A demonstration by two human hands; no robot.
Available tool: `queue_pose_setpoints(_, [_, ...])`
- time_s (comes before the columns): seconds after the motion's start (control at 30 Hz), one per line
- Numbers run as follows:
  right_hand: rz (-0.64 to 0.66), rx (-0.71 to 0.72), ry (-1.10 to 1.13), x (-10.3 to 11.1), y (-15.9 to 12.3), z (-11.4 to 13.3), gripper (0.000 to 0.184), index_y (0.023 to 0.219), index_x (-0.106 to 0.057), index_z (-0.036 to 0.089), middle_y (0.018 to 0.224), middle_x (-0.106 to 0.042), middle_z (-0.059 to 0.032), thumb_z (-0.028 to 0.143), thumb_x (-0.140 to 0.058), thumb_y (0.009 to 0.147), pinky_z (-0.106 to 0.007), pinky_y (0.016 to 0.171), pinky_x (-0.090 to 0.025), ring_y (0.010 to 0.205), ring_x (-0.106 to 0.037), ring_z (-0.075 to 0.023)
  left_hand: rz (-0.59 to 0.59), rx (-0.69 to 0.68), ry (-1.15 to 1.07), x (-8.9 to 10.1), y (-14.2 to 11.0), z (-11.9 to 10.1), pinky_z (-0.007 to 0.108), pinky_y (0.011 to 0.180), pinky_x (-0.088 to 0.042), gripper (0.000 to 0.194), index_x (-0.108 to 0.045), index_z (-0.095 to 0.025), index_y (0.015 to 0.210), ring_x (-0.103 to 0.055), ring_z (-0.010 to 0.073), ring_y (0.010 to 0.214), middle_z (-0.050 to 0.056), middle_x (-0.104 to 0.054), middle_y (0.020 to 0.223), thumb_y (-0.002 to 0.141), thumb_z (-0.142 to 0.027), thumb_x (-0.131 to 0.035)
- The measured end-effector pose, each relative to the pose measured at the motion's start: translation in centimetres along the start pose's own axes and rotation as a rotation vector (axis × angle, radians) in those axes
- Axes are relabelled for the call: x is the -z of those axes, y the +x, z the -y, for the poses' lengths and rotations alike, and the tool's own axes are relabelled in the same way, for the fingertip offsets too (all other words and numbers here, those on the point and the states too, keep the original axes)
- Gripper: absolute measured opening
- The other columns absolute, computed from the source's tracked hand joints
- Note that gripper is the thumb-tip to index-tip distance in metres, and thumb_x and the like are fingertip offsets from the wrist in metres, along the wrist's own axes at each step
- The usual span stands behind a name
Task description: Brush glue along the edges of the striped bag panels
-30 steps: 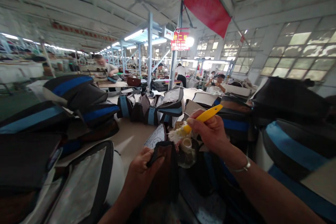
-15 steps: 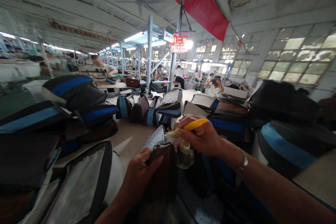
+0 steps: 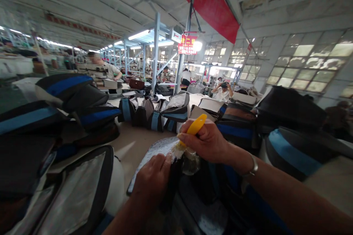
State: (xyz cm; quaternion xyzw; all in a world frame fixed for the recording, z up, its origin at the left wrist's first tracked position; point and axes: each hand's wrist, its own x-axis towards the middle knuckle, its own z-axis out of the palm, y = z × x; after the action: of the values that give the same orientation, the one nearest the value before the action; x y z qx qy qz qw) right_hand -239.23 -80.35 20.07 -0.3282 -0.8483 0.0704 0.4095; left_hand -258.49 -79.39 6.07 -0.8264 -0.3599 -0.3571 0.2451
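Observation:
My right hand (image 3: 211,141) grips a yellow-handled brush (image 3: 196,124), its pale bristles pointing down onto the edge of a bag piece. That bag piece (image 3: 149,153) has a speckled grey-white face and a dark border. Its near edge is pinched by my left hand (image 3: 154,172), whose fingertips lie right beside the bristles. Just behind the brush stands a clear glass jar (image 3: 191,164), partly covered by my right hand. Dark fabric (image 3: 172,183) hangs below my left hand; its full shape is hidden.
Black bag parts with blue bands (image 3: 66,86) are stacked at the left. More stacked parts (image 3: 298,154) stand close to my right forearm. Small upright bag pieces (image 3: 156,120) line the table's far side. A co-worker (image 3: 110,71) sits beyond the left stack.
The bag piece has turned so its speckled face shows more. My left hand has shifted over its edge. The brush has tilted more upright, its bristles now down at that edge.

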Motion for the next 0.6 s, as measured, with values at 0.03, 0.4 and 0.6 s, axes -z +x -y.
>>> queue_pose_setpoints(0.03, [0.057,0.001,-0.072,-0.1,0.2,0.0,0.025,0.068,-0.053,0.018,0.062,-0.052,0.0023,0.027,-0.056,0.091,-0.024,0.056,-0.035,0.057,-0.046,-0.0089,-0.008,-0.026,0.03,0.0,0.0,-0.2,0.028,0.065,-0.049,0.027,-0.059,-0.015,0.113,-0.059,0.0179,0.076,0.007,-0.061,0.085,0.093,-0.011,-0.04])
queue_pose_setpoints(0.4, [0.21,0.0,-0.365,-1.1,1.2,0.2,0.033,0.056,-0.037,0.018,0.053,-0.032,0.0053,0.019,-0.06,0.079,-0.026,0.055,-0.02,0.05,-0.024,-0.0071,-0.033,-0.159,0.036,0.6,0.0,-1.3,0.033,0.062,-0.051,0.03,-0.055,-0.009,0.114,-0.058,0.0203,0.073,0.008,-0.062,0.086,0.091,-0.004,-0.037])
queue_pose_setpoints(0.6, [0.138,0.039,-0.333,-1.0,1.8,-0.2,0.03,0.059,-0.042,0.018,0.054,-0.038,0.0047,0.024,-0.059,0.083,-0.025,0.058,-0.027,0.051,-0.03,-0.0075,-0.032,-0.042,-0.001,0.5,0.0,0.9,0.031,0.066,-0.047,0.025,-0.06,-0.014,0.112,-0.059,0.0193,0.077,0.006,-0.064,0.087,0.093,-0.013,-0.045])
